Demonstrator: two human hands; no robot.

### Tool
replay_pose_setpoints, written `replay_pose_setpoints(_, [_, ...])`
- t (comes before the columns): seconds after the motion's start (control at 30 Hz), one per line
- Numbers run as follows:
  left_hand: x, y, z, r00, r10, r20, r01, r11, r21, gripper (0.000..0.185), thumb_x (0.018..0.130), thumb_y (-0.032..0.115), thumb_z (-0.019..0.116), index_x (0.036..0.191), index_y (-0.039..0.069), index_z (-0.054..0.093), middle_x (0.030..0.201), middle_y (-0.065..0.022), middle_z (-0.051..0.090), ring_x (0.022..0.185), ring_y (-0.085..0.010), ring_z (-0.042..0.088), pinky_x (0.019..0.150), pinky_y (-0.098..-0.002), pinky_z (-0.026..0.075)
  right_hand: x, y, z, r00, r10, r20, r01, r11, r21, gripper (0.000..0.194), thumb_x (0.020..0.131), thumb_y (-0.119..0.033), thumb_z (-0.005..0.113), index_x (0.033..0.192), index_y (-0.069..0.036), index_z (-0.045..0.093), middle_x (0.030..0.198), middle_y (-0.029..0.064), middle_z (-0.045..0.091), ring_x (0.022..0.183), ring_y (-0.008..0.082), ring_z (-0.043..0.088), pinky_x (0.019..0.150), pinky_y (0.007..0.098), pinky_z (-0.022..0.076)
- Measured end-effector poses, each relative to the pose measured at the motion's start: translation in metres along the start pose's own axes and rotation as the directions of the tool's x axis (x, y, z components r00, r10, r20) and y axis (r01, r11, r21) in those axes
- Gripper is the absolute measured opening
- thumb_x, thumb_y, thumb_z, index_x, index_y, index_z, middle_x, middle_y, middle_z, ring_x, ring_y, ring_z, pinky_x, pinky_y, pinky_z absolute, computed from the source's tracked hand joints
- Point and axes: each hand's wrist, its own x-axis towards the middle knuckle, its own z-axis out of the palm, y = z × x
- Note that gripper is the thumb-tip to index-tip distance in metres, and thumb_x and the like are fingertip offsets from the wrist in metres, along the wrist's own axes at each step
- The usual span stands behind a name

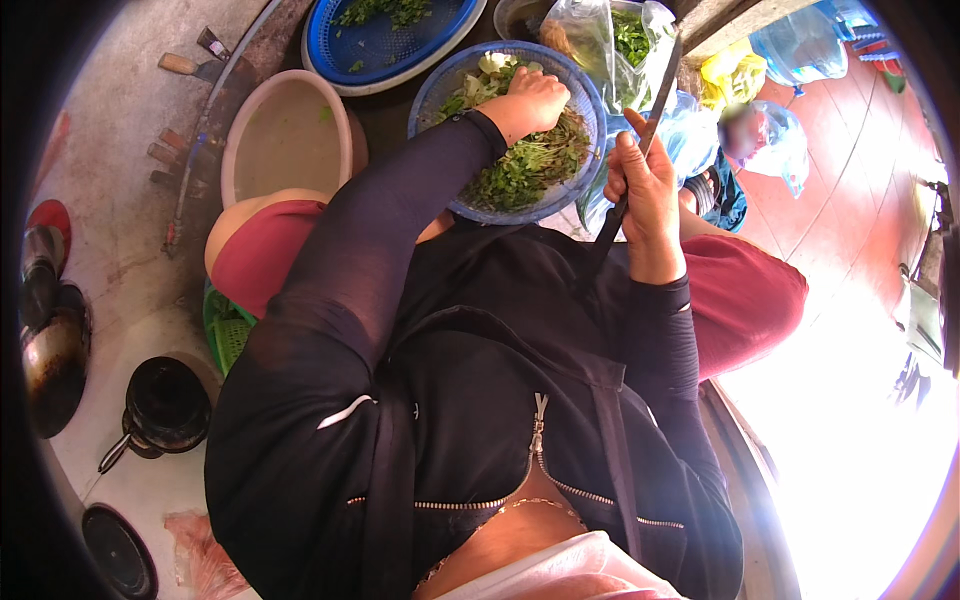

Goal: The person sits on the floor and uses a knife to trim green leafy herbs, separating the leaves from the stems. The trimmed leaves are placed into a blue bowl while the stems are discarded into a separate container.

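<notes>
My left hand (534, 97) rests on leafy green herbs (517, 176) in a round blue plastic colander (592, 161) before me. Its fingers are bent into the greens, and whether they grip any is hidden. Beside the colander's right rim, my right hand (643, 187) is closed around a long dark knife (663, 94), with the blade pointing up and away from me and the handle end towards my lap. Pale leaves or petals (495, 63) lie at the colander's far side, and thin stems show near its right side.
Left of the colander stands a pink basin (231, 142) of cloudy water; behind it sits a blue basket (311, 37) with some greens. Plastic bags (581, 45), one with greens, lie at the back right. A hose (196, 142), trowel (178, 64) and black pot (166, 405) are at left.
</notes>
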Motion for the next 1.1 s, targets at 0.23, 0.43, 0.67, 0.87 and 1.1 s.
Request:
replay_pose_setpoints(0.23, [-0.008, -0.025, -0.018, 0.967, 0.064, -0.245, -0.144, 0.935, -0.323, 0.025, 0.079, 0.026, 0.069, 0.100, 0.012, 0.071, 0.099, -0.0122, 0.069, 0.097, -0.0338, 0.063, 0.082, -0.0420, 0.050, 0.002, 0.009, 0.000, 1.000, 0.010, -0.022, -0.011, 0.999, -0.050, 0.058, 0.094, -0.026, 0.061, 0.141, -0.002, 0.036, 0.073, -0.0031, 0.048, 0.054, 0.0029, 0.039, 0.046, 0.0185, 0.0320])
replay_pose_setpoints(0.43, [-0.019, -0.050, -0.043, 0.964, -0.038, -0.264, -0.181, 0.630, -0.755, 0.032, 0.088, 0.028, 0.067, 0.111, 0.005, 0.068, 0.099, -0.0040, 0.071, 0.089, -0.0099, 0.062, 0.082, -0.0292, 0.048, 0.000, 0.011, 0.007, 0.994, -0.041, 0.104, 0.065, 0.970, -0.236, 0.061, 0.097, -0.026, 0.055, 0.148, -0.007, 0.026, 0.073, -0.0028, 0.043, 0.057, 0.0044, 0.039, 0.050, 0.0189, 0.0341])
replay_pose_setpoints(0.67, [-0.067, -0.061, -0.100, 0.972, 0.022, -0.233, -0.233, 0.185, -0.955, 0.030, 0.089, 0.028, 0.066, 0.109, 0.006, 0.068, 0.096, 0.0006, 0.069, 0.087, -0.0061, 0.058, 0.082, -0.0253, 0.045, 0.005, 0.002, 0.037, 0.947, -0.108, 0.304, 0.184, 0.955, -0.232, 0.066, 0.096, -0.027, 0.056, 0.149, -0.007, 0.022, 0.076, -0.0028, 0.043, 0.061, 0.0045, 0.036, 0.054, 0.0178, 0.0317])
replay_pose_setpoints(0.87, [-0.108, -0.050, -0.122, 0.991, 0.004, -0.137, -0.131, 0.315, -0.940, 0.027, 0.092, 0.023, 0.062, 0.111, 0.004, 0.066, 0.095, 0.0023, 0.068, 0.086, -0.0048, 0.059, 0.082, -0.0222, 0.045, 0.011, -0.005, 0.058, 0.925, -0.068, 0.374, 0.124, 0.984, -0.127, 0.065, 0.097, -0.025, 0.055, 0.149, -0.006, 0.022, 0.076, -0.0021, 0.044, 0.060, 0.0051, 0.037, 0.054, 0.0185, 0.0322])
replay_pose_setpoints(1.1, [-0.135, -0.024, -0.122, 0.992, -0.117, 0.043, 0.049, 0.041, -0.998, 0.016, 0.092, 0.019, 0.061, 0.098, 0.006, 0.069, 0.081, 0.0027, 0.066, 0.073, -0.0055, 0.059, 0.067, -0.0207, 0.046, 0.007, 0.009, 0.064, 0.921, -0.072, 0.383, 0.157, 0.968, -0.195, 0.059, 0.098, -0.022, 0.053, 0.148, -0.007, 0.026, 0.074, -0.0035, 0.044, 0.060, 0.0034, 0.037, 0.052, 0.0175, 0.0329])
